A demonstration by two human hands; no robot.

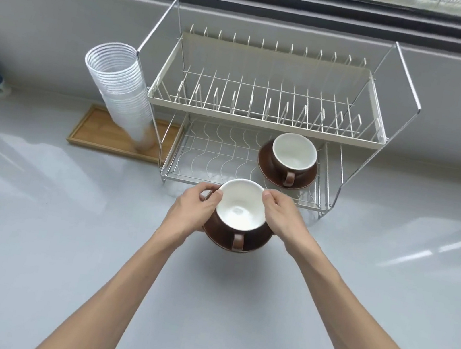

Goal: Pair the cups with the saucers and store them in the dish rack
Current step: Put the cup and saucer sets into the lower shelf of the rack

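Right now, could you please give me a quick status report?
Left hand and right hand grip second cup on its saucer. First pair sits on rack's lower shelf. Left side free.

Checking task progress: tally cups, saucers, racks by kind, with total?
Cups: 2, one in the rack's lower tier, one held in front of it
Saucers: 2, one under each cup
Dish racks: 1
Total: 5
Left hand and right hand grip the front cup and saucer.
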